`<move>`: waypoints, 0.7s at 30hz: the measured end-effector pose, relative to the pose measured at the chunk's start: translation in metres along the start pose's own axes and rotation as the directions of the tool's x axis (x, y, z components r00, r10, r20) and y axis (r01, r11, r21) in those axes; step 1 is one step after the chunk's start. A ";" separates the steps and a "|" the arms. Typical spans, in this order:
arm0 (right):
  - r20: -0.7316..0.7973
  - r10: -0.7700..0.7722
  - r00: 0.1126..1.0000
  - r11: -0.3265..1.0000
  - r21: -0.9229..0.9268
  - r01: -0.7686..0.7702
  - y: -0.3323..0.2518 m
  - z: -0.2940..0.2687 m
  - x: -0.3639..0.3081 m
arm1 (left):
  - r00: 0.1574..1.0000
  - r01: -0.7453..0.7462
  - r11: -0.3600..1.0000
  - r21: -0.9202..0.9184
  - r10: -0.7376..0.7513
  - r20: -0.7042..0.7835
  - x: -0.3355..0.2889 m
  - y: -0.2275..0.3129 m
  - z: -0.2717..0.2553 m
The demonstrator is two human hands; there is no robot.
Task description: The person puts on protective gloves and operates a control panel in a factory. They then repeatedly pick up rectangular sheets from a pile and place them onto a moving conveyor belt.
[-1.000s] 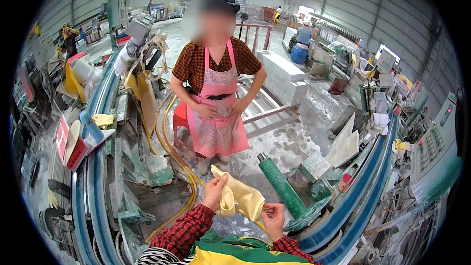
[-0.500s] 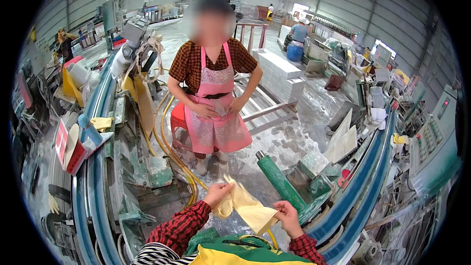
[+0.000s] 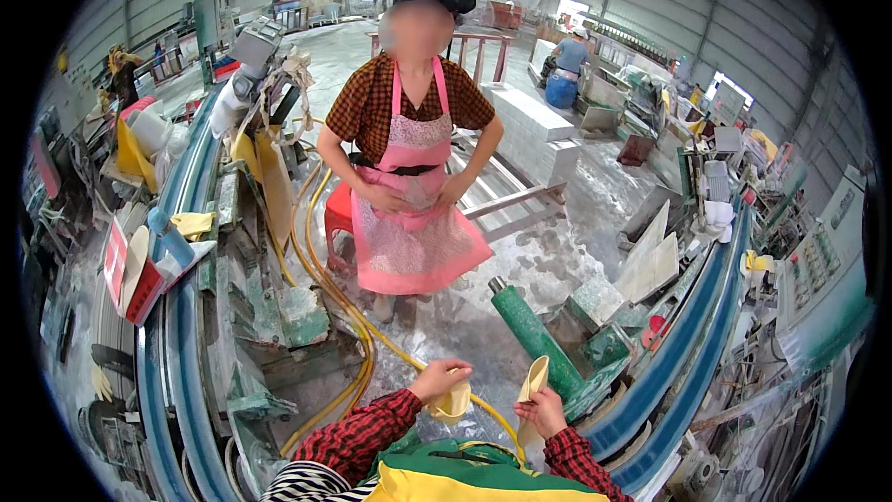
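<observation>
My left hand (image 3: 437,378) is closed on a pale yellow rubber glove (image 3: 452,402) that hangs in a loop below the fingers. Apart from it, to the right, my right hand (image 3: 545,410) pinches a second pale yellow rubber glove (image 3: 534,376), its cuff end standing up above the fingertips. Both hands are held in front of my yellow and green apron (image 3: 465,483), in red-black checked sleeves. Beyond them a person in a pink apron (image 3: 409,242) stands facing me, hands at the waist.
Blue rails (image 3: 190,363) run along the left, more blue rails (image 3: 669,381) along the right. A green cylinder (image 3: 534,333) lies ahead of my right hand. Yellow hoses (image 3: 367,344) cross the wet floor. A control panel (image 3: 818,265) stands far right, a red stool (image 3: 339,214) behind the person.
The yellow glove material stretched between my hands has parted, one glove staying in each hand. My right hand has turned its glove upward. The person opposite has straightened up and shifted slightly right.
</observation>
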State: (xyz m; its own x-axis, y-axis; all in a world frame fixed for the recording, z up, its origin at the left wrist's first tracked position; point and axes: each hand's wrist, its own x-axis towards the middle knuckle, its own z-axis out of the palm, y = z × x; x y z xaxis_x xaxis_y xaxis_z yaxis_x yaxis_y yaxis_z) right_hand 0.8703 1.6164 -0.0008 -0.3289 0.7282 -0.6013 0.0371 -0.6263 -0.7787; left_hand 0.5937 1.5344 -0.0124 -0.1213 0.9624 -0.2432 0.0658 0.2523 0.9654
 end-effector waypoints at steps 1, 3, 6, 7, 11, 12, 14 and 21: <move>-0.013 -0.019 1.000 0.999 0.033 0.020 -0.001 0.003 -0.003 | 1.000 -0.006 1.000 -0.014 0.006 0.012 0.001 0.000 0.006; 0.000 -0.057 0.998 0.998 0.041 0.057 -0.004 0.012 -0.008 | 0.998 -0.056 0.998 -0.036 0.056 0.012 0.004 0.000 0.022; 0.010 -0.127 0.992 0.978 0.171 0.123 -0.006 0.032 -0.011 | 0.996 -0.088 0.988 -0.131 0.087 -0.012 0.004 0.003 0.050; -0.005 -0.129 0.992 0.973 0.190 0.128 -0.005 0.041 -0.009 | 0.997 -0.081 0.980 -0.181 0.077 -0.029 0.003 0.005 0.060; -0.013 -0.316 0.949 0.927 0.211 0.311 0.010 0.076 0.003 | 0.965 -0.227 0.962 -0.155 0.201 -0.169 -0.001 0.020 0.087; -0.034 -0.329 0.944 0.927 0.182 0.329 0.015 0.083 0.005 | 0.947 -0.274 0.954 -0.122 0.246 -0.204 -0.004 0.023 0.090; -0.074 -0.384 0.921 0.907 0.160 0.391 0.025 0.090 0.009 | 0.893 -0.374 0.927 0.027 0.368 -0.258 -0.009 0.028 0.091; -0.052 -0.556 0.830 0.830 -0.102 0.549 0.034 0.087 0.030 | 0.801 -0.495 0.846 0.200 0.533 -0.273 -0.014 0.035 0.080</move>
State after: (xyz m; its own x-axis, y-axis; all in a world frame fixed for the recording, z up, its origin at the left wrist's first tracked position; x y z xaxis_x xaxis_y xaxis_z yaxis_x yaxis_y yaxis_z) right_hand 0.7801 1.5928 -0.0299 -0.2440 0.9668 -0.0756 -0.0537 -0.0914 -0.9944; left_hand 0.6770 1.5381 0.0172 -0.3327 0.8773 0.3458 0.3140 -0.2427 0.9179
